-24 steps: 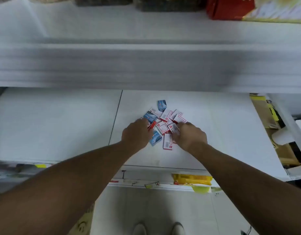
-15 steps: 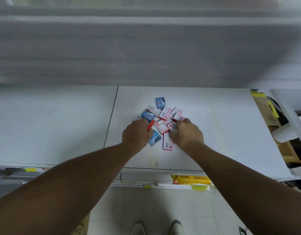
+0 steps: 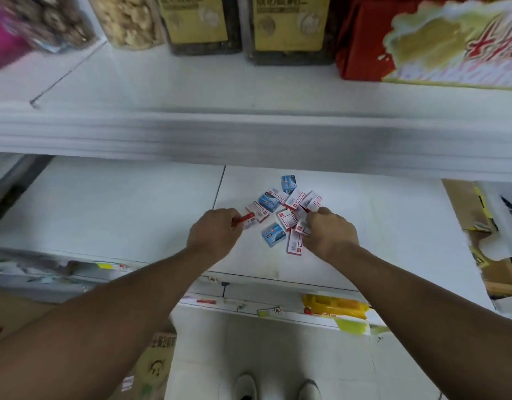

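Observation:
A loose pile of several small boxes (image 3: 289,210), some white with red print and some blue, lies on a white lower shelf (image 3: 133,215). My left hand (image 3: 213,235) is at the pile's left edge and pinches a small red and white box (image 3: 244,218) that sticks out from its fingers. My right hand (image 3: 328,230) is on the pile's right side, fingers curled onto a white and red box (image 3: 302,228). A blue box (image 3: 273,234) lies between the two hands.
An upper white shelf (image 3: 249,90) overhangs the lower one and carries jars of dried food (image 3: 127,21), dark tubs with yellow labels (image 3: 289,27) and a red gift box (image 3: 422,39). A cardboard box (image 3: 480,226) stands at the right. My shoes (image 3: 278,385) stand on the tiled floor.
My left hand has drawn back to the left out of the pile, holding a red and white box. The right hand stays on the pile. The camera has tilted up.

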Available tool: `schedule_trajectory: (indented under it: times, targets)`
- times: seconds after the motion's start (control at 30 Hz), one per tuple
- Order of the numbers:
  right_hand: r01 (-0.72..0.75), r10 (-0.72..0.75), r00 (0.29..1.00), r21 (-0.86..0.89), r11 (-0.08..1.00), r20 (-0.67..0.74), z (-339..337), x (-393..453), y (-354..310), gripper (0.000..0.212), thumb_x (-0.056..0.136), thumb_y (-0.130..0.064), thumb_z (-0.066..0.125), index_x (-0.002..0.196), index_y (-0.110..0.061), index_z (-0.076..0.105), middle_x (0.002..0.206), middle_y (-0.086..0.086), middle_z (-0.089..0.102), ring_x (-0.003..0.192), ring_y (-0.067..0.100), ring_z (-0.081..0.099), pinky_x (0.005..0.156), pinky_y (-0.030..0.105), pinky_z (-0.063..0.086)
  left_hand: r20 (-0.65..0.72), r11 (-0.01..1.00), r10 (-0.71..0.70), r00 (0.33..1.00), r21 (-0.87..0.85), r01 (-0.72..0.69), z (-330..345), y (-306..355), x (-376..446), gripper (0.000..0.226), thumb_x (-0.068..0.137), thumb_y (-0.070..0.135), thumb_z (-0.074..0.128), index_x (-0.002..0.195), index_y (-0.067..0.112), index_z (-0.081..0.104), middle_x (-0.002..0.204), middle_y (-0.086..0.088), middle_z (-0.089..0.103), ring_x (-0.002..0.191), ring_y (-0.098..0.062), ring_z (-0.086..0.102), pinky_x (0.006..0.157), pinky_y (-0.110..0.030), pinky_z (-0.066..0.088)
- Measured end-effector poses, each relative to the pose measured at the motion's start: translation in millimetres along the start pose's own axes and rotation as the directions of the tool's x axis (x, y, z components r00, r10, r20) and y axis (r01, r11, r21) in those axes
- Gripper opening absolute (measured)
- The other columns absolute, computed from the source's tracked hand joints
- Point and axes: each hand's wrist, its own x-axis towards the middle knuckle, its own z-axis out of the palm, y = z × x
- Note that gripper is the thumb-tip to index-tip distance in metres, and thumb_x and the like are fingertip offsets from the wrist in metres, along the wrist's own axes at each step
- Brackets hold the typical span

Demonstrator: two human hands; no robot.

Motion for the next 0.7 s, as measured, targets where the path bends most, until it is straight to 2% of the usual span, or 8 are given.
schedule_trajectory:
  times: [0.13,0.27,0.37,0.43,0.5,0.63,0.7]
  targets:
    - [0.095,-0.095,0.995,0.004,0.995,0.039,-19.2,-13.1,-26.0,0.033,0.091,-0.034,0.070,0.120,-0.022,0.062,0.107,-0.002,0.061,0.087,0.019,0.061,0.069,0.033,0.054,0.005,0.998,-0.058,0.998,-0.029,0.058,-23.1,-5.8,-41.4,0.020,0.107,0.039,0.060,0.114,0.027,0.074,0.103,0.004,0.074,0.094,-0.021,0.068,0.079,-0.041,0.061]
    - [0.261,-0.259,0.964,-0.018,0.965,0.068,-25.7,-30.3,-56.3,0.033,0.091,-0.032,0.069,0.121,-0.020,0.063,0.108,0.002,0.063,0.090,0.020,0.067,0.075,0.039,0.062,-0.015,0.989,-0.138,0.990,-0.056,0.137,-37.3,-9.9,-78.5,0.019,0.106,0.037,0.061,0.115,0.028,0.075,0.101,0.004,0.074,0.093,-0.022,0.069,0.078,-0.039,0.061]
    - [0.360,-0.358,0.930,-0.011,0.933,0.083,-27.3,-42.3,-75.9,0.032,0.090,-0.032,0.069,0.119,-0.021,0.063,0.105,0.000,0.063,0.091,0.021,0.067,0.079,0.042,0.061,-0.012,0.977,-0.196,0.981,-0.091,0.194,-48.6,-15.5,-103.4,0.019,0.107,0.036,0.060,0.117,0.029,0.074,0.099,0.003,0.073,0.088,-0.023,0.072,0.075,-0.040,0.062]
    - [0.413,-0.411,0.909,-0.019,0.910,0.070,-27.4,-48.7,-88.2,0.032,0.090,-0.034,0.067,0.119,-0.022,0.062,0.104,-0.001,0.059,0.092,0.020,0.064,0.080,0.041,0.060,-0.006,0.972,-0.219,0.976,-0.093,0.218,-55.9,-21.2,-117.1,0.020,0.107,0.036,0.059,0.119,0.029,0.073,0.103,0.002,0.073,0.092,-0.024,0.072,0.078,-0.042,0.061]
    - [0.450,-0.448,0.891,-0.018,0.893,0.069,-25.9,-53.8,-99.7,0.032,0.089,-0.035,0.066,0.119,-0.023,0.062,0.103,-0.002,0.056,0.092,0.020,0.063,0.082,0.042,0.058,-0.015,0.969,-0.242,0.970,-0.063,0.240,-61.7,-29.1,-129.3,0.021,0.107,0.037,0.059,0.120,0.029,0.073,0.108,0.002,0.074,0.099,-0.024,0.069,0.082,-0.043,0.060]
    - [0.514,-0.511,0.857,-0.038,0.857,0.058,-20.4,-63.7,-121.8,0.032,0.092,-0.036,0.065,0.121,-0.024,0.060,0.106,-0.001,0.054,0.094,0.020,0.061,0.078,0.038,0.055,0.016,0.947,-0.318,0.948,-0.045,0.318,-67.1,-49.3,-153.5,0.020,0.108,0.034,0.057,0.120,0.027,0.071,0.105,0.002,0.074,0.097,-0.024,0.069,0.084,-0.043,0.060]
    - [0.527,-0.525,0.849,-0.028,0.849,0.056,-17.7,-69.3,-131.9,0.032,0.092,-0.034,0.066,0.122,-0.024,0.061,0.107,-0.001,0.054,0.095,0.019,0.060,0.079,0.038,0.055,0.031,0.936,-0.347,0.937,-0.052,0.348,-69.8,-58.5,-164.9,0.022,0.110,0.034,0.056,0.124,0.026,0.071,0.109,0.001,0.074,0.101,-0.026,0.069,0.087,-0.044,0.059]
